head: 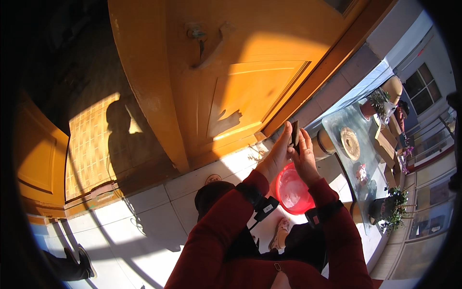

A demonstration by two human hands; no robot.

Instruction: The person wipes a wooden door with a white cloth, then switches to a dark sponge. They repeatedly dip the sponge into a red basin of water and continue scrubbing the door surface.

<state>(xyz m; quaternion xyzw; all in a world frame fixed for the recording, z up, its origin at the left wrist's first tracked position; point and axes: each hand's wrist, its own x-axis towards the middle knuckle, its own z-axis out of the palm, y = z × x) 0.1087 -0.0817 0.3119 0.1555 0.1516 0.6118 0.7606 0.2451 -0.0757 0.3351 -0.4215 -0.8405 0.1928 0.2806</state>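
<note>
Close together in front of the orange door, my left hand (276, 153) and my right hand (305, 157) hold a small dark brown object (295, 135) between them. Its kind is not clear. The fingers of both hands point towards the door and rest along the object's two sides. Beneath my forearms a red plastic basin (293, 189) stands on the tiled floor, with what looks like cloudy water in it. My hands partly hide its rim.
The orange wooden door (202, 83) stands in front. To the right, a glass table (332, 126) bears a round disc (350, 143) and potted plants (384, 207). A person's shoe (86, 262) shows at the lower left, on white floor tiles (144, 231).
</note>
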